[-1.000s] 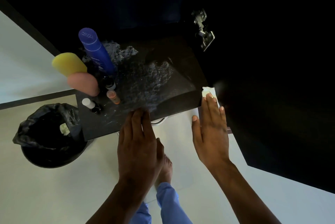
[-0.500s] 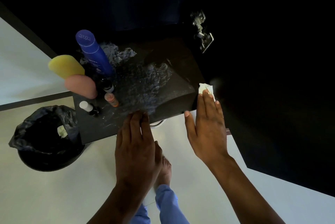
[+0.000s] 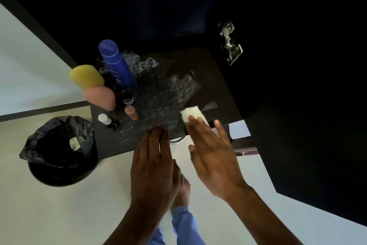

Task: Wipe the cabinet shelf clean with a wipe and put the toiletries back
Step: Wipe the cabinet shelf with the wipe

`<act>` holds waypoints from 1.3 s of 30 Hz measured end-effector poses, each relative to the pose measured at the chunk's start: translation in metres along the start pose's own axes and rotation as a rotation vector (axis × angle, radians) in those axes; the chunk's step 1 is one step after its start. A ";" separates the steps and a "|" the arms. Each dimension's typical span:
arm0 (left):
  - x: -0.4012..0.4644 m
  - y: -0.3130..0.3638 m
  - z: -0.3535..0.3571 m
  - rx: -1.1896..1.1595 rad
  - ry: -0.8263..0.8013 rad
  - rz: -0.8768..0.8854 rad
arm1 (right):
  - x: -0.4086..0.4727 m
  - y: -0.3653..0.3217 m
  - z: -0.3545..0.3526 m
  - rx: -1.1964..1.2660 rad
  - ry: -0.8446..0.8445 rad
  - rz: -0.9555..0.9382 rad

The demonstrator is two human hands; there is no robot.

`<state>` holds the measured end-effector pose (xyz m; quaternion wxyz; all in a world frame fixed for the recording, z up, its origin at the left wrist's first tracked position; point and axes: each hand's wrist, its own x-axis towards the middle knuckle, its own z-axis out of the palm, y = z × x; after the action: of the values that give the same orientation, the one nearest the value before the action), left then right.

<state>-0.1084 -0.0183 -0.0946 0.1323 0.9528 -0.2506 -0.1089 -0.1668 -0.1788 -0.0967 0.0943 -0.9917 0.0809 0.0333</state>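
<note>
I see the right hand [image 3: 213, 157] laid flat on the white wipe [image 3: 192, 115], fingers straight and fanned a little apart, thumb out to the side; the fingertips press the wipe onto the dark cabinet shelf [image 3: 210, 78] near its front edge. The hand is slightly blurred, so I cannot tell how much of the wipe lies under the palm.

Left of the wipe, the left hand [image 3: 154, 165] rests palm down with straight fingers held close together, tips touching the shelf's front edge. It holds nothing.

Between the wipe and the toiletries, the shelf surface shows a patch of wet, foamy smear.

Further left of the wipe, the toiletries stand in a cluster on the shelf: a tall blue Nivea bottle [image 3: 116, 66] at the back, a yellow sponge [image 3: 86, 76] and a pink sponge [image 3: 100, 96] touching each other at the shelf's left edge, a small dark bottle [image 3: 127, 96], a small orange bottle [image 3: 131, 112], and a white-capped bottle [image 3: 106, 120] nearest the front.

Left of the wipe and lower, on the pale floor, sits a black bin [image 3: 59, 155] lined with a black bag, a crumpled pale scrap inside. Up and right of the wipe, a metal hinge [image 3: 229, 43] shows on the cabinet side.
</note>
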 end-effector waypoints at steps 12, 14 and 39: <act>-0.002 0.006 0.004 -0.017 0.030 -0.027 | 0.026 0.008 -0.003 0.102 0.032 0.001; -0.002 0.006 0.005 -0.012 0.026 -0.034 | 0.009 0.009 -0.004 0.062 0.024 -0.040; 0.000 0.008 0.009 -0.104 0.061 -0.073 | 0.119 0.042 -0.016 0.036 0.067 0.129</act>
<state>-0.1144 -0.0273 -0.1011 0.1852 0.9560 -0.2056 -0.0974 -0.0561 -0.2409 -0.0983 0.1072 -0.9831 0.1483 0.0047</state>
